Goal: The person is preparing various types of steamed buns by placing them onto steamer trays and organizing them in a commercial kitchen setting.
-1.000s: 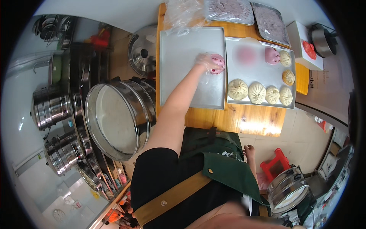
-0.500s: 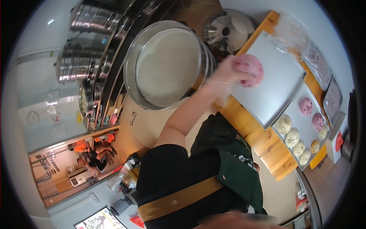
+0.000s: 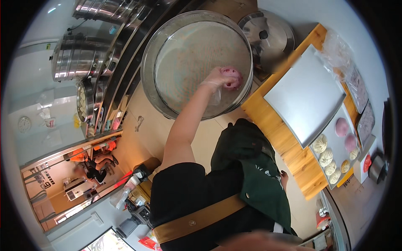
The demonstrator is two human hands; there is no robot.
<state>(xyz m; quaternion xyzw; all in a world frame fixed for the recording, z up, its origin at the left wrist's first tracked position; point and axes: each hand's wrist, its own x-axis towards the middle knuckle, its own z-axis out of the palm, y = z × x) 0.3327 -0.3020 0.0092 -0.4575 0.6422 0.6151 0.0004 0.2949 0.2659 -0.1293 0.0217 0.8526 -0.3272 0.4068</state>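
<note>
My left hand [image 3: 217, 78], in a thin clear glove, has its fingers closed around a round pink bun [image 3: 233, 79] with darker red spots. Hand and bun are over the right part of a large round metal steamer [image 3: 197, 54] lined with a pale cloth-like sheet. Whether the bun touches the sheet, I cannot tell. Only a small bit of my right hand [image 3: 284, 179] shows past the right edge of my dark green apron [image 3: 261, 175]; its fingers are hidden.
A bare metal tray [image 3: 305, 96] lies on a wooden table [image 3: 289, 167], overlapping a second tray [image 3: 335, 113] with pink buns and several pleated white ones. Plastic-covered trays [image 3: 354, 77] lie beyond. A round metal lid [image 3: 272, 33] sits beside the steamer; stacked steamers [image 3: 77, 56] stand left.
My left hand has carried the pink bun leftward from above the bare tray to over the steamer. My view has shifted slightly.
</note>
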